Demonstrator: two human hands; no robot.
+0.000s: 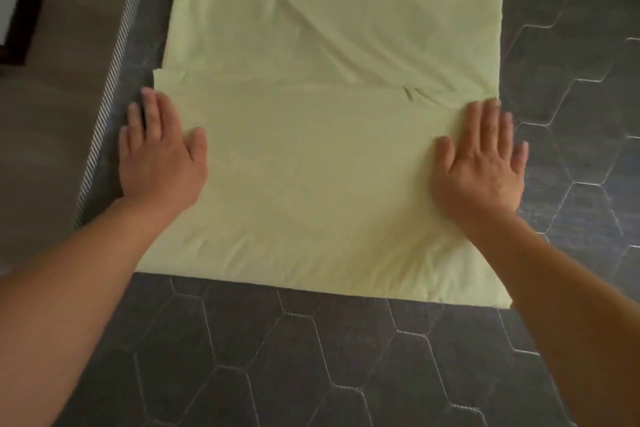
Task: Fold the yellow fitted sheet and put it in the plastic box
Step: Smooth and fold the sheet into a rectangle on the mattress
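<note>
While both palms lie flat on the cloth, the step in hand looks like smoothing a fold that is already laid. Only the head view is given. The left hand (162,156) and the right hand (481,163) press down with straight, spread fingers and grasp nothing. Each sits on one side edge of the pale yellow fitted cotton sheet (318,166), with the outer fingers spilling off the cloth onto the dark grey quilted mattress with hexagon stitching (311,357).

The sheet is a long, narrow strip. Its long axis runs from the wrists out past the fingertips and away from the person, and it goes on beyond the top of the frame. Just beyond the fingertips, a flap edge crosses the strip from one hand's side to the other. The doubled part lies between the palms and back toward the wrists, ending in a straight fold line. A small tab of cloth pokes out past the left fingertips, and wrinkles lie farther off.

By my judgement the task is about midway. Next, both hands would need to pinch the near fold's corners and carry them away along the strip, keeping the edges matched. No plastic box is in view.
</note>
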